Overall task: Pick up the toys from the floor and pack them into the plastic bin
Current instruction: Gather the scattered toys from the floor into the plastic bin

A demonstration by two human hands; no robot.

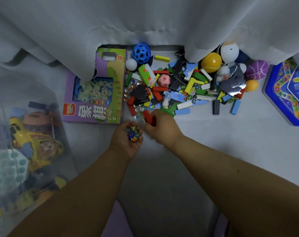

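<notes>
Gathering marbles: hands at near edge of toy pile

Left hand (128, 140) palm up, fingers cupped around a clutch of marbles (132, 133). Right hand (160, 124) just beside it, knuckles up, fingers curled down at a red block (148, 116); actual grip hidden, cannot tell. Plastic bin (25, 151) well left of left hand, holding a yellow toy truck (28, 135). Purple game box (95, 89) lies just beyond left hand. Beyond right hand: pile of coloured blocks (184, 98) with loose marbles. Farther: blue holed ball (141, 53), yellow ball (211, 62). Blue board game (287, 93) far right.
</notes>
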